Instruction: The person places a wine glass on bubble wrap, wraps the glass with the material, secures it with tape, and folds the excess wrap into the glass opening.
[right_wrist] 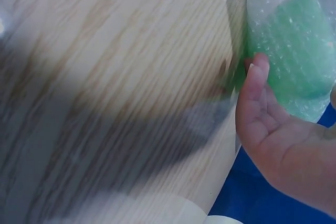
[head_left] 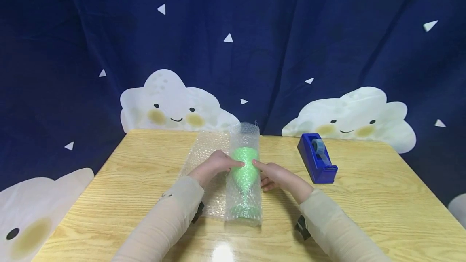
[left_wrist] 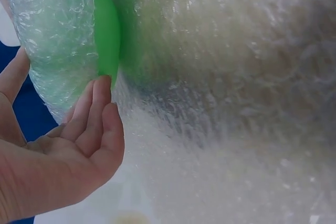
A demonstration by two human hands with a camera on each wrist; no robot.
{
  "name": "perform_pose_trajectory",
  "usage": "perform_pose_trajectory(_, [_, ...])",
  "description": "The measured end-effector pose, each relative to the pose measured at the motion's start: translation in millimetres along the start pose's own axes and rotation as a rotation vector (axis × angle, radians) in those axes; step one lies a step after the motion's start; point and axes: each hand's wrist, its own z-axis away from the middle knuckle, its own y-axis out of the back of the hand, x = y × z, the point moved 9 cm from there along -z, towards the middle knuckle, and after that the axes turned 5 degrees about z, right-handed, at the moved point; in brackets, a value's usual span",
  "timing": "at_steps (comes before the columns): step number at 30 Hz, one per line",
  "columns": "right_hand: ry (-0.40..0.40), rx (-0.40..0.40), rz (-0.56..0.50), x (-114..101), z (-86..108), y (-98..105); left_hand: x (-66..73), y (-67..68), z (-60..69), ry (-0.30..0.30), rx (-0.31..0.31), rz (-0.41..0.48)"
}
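A green goblet-shaped object (head_left: 245, 178) lies on the table inside a layer of bubble wrap (head_left: 244, 133), its wide part away from the person. The left hand (head_left: 217, 162) holds it from the left, thumb on top; in the left wrist view that hand's (left_wrist: 68, 150) fingers curve against the wrapped green side (left_wrist: 63, 51). From the right, the right hand (head_left: 274, 176) grips the bundle, its thumb also on top. The right wrist view shows the right hand's (right_wrist: 283, 135) fingers bent along the wrapped green object (right_wrist: 299, 51).
Flat bubble wrap (head_left: 198, 153) extends to the left of the bundle on the wooden table (head_left: 138, 181). A blue tape dispenser (head_left: 317, 161) with a roll of tape stands at the right. Behind the table hangs a dark blue curtain (head_left: 255, 64) with clouds and triangles.
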Motion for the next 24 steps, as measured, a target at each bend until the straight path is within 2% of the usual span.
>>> perform_pose_trajectory(5, [0.003, -0.003, 0.007, -1, 1.7, 1, -5.3, -1.0, -1.0, 0.029, -0.029, 0.045])
perform_pose_trajectory(14, [0.023, -0.047, -0.001, -1, 2.3, -1, -9.2, -5.5, -1.2, 0.028, -0.075, 0.119])
perform_pose_trajectory(24, [-0.001, -0.023, 0.023, 0, 3.0, 0, -19.6, -11.3, -8.3, 0.060, -0.144, 0.132])
